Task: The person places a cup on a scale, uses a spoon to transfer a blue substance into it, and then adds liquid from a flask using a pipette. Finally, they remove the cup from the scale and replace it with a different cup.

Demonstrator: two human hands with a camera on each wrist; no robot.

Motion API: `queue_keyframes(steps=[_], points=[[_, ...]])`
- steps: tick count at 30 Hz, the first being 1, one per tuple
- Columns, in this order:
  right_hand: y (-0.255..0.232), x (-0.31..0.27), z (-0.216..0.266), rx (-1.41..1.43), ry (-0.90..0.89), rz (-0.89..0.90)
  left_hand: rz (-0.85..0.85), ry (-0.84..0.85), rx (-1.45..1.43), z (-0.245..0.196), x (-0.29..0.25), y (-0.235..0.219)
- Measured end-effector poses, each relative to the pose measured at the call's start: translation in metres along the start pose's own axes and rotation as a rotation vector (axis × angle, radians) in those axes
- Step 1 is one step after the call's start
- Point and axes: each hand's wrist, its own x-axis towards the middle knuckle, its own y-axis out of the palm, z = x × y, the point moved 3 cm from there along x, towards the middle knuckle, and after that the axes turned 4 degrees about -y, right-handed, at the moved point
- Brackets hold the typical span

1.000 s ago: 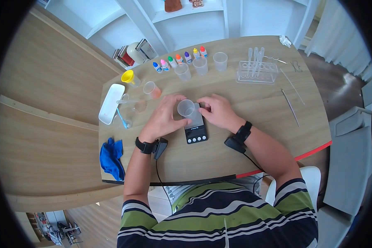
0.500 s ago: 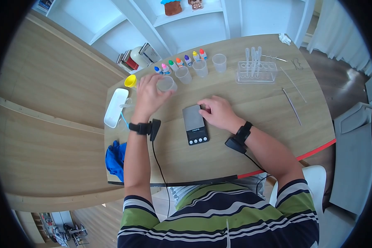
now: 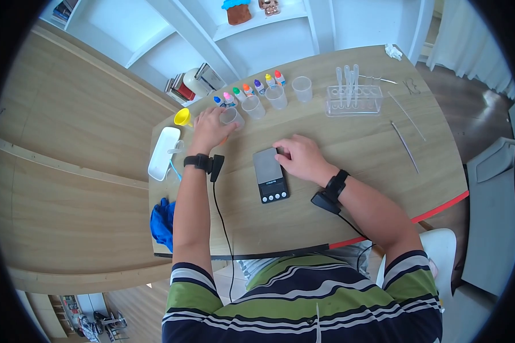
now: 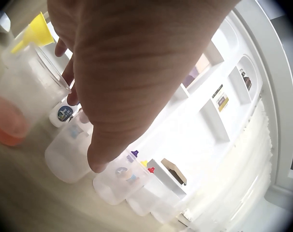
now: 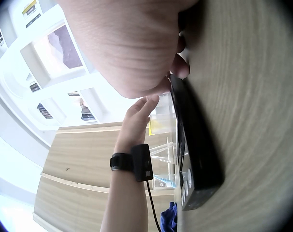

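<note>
In the head view my left hand (image 3: 210, 130) reaches to the left end of a row of clear plastic cups, its fingers and thumb around the nearest cup (image 3: 232, 118). The left wrist view shows that cup (image 4: 69, 157) standing on the table, with the thumb at its near side and fingertips behind. Beside it stands a cup with orange liquid (image 4: 10, 123), mostly hidden by the hand in the head view. My right hand (image 3: 306, 158) rests loosely curled at the upper right corner of a black digital scale (image 3: 268, 166), fingertips at its edge. The scale's plate is bare.
Three more cups (image 3: 277, 97) continue the row, with small colored-cap bottles (image 3: 247, 90) behind. A yellow funnel (image 3: 183, 117), white tray (image 3: 164, 153) and blue cloth (image 3: 163, 223) lie left. A test tube rack (image 3: 353, 100) and metal rod (image 3: 404, 147) are right.
My left hand has lifted the cup off the scale and carried it up and left to the row's end, where it now stands. The right hand has stayed by the scale.
</note>
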Motion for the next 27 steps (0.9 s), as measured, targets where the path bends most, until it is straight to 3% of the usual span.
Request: queue_keyframes(steps=[8, 11, 16, 19, 23, 27], points=[[0.001, -0.001, -0.002, 0.009, -0.018, -0.04, -0.075, 0.054, 0.067, -0.001, -0.001, 0.001], [0.002, -0.002, -0.001, 0.01, -0.018, -0.036, -0.071, 0.02, 0.053, -0.014, 0.003, -0.007], [0.001, -0.001, 0.0, 0.002, -0.013, -0.039, -0.111, 0.201, -0.031, -0.046, 0.019, 0.0], [0.001, -0.001, -0.001, 0.003, -0.022, -0.036, -0.077, 0.208, -0.025, -0.065, 0.025, 0.005], [0.003, -0.001, -0.003, 0.01, -0.028, -0.046, -0.111, 0.244, 0.02, -0.069, 0.031, 0.019], [0.003, -0.001, -0.003, 0.012, -0.016, -0.034, -0.096, 0.234, 0.004, -0.078, 0.021, 0.001]])
